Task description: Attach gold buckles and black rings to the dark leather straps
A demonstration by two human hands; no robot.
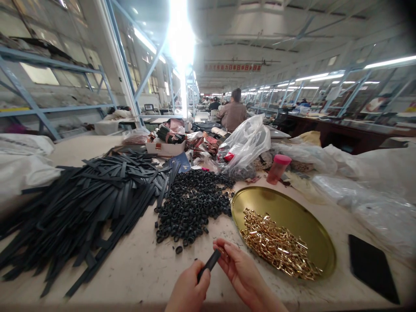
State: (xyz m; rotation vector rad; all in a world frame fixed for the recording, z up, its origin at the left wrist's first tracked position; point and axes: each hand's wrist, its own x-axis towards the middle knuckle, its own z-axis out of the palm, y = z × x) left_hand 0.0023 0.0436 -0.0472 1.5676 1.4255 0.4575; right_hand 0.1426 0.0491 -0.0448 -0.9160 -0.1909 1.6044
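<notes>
Standing here watching this one, and it's all about how the black strap [212, 262] sits between the two hands. Taking the tray [271, 198] as the landmark: the strap is off its near-left edge, clear of the rim, held up over the worktop [130, 281]. The left hand [188, 287] has it, thumb and fingers clamped round the lower part, and that's the hand farther from the tray. Long axis runs on a slant, out of that grip and up toward the tray side, so the free end points at the right hand [239, 265].

The right hand is the one nearer the tray, palm partly turned up, fingertips right by the strap's free end. Are they pinching the tip, or something small next to it? Honestly can't tell from here, the fingers hide it.

Gold metal pieces [279, 249] are heaped in the near part of the tray. Pile of black loops [191, 203] sits just left of the tray, and the big heap of loose black strips [107, 186] is farther left of it again. Dark flat slab [373, 266] lies right of the tray.
</notes>
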